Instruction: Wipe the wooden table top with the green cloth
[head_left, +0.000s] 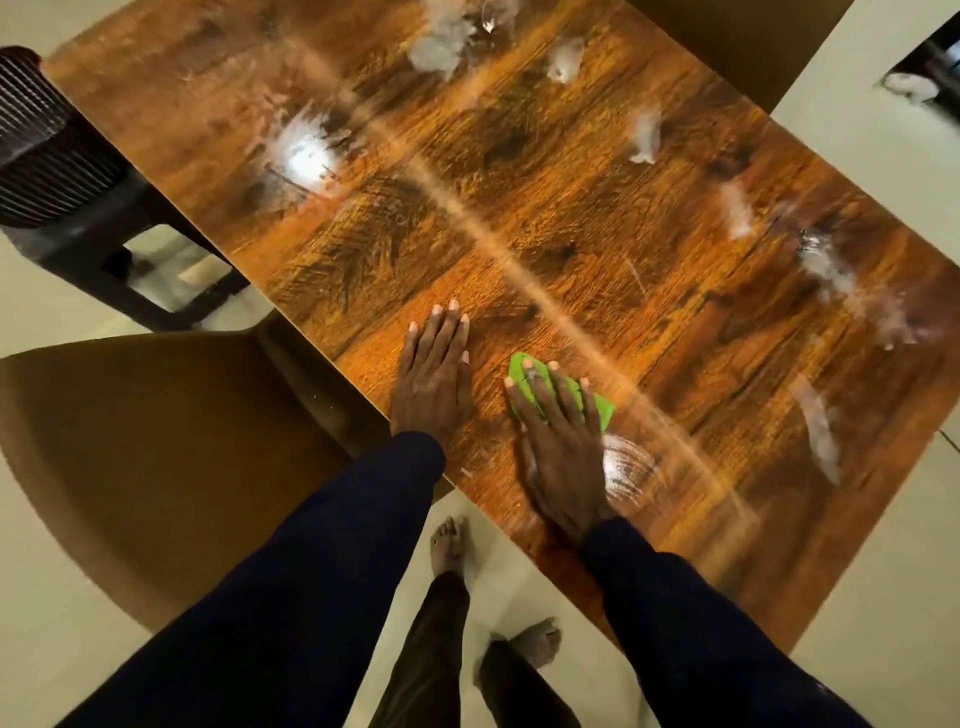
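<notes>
A person leans over the wooden table top (571, 182), both dark sleeves reaching up from the bottom of the frame. The right hand (558, 447) presses flat on the green cloth (602, 409), its fingers (540, 387) straight and slightly apart across the fabric, pointing toward the upper left. The folded cloth lies just below the centre of the frame, near the table's near edge. Its long axis runs diagonally, one end poking out past the fingertips at upper left, the other showing beside the little finger at lower right. The left hand (434, 379) rests palm-down on bare wood just left of the cloth, apart from it, with its fingers straight and close together. A curved wet streak (628, 473) sits beside the right wrist. White smears (441, 47) dot the upper and right parts of the glossy surface. A brown chair (156, 441) stands at the left, a dark chair (62, 171) at upper left. Bare feet (449, 540) show on the pale floor below.
</notes>
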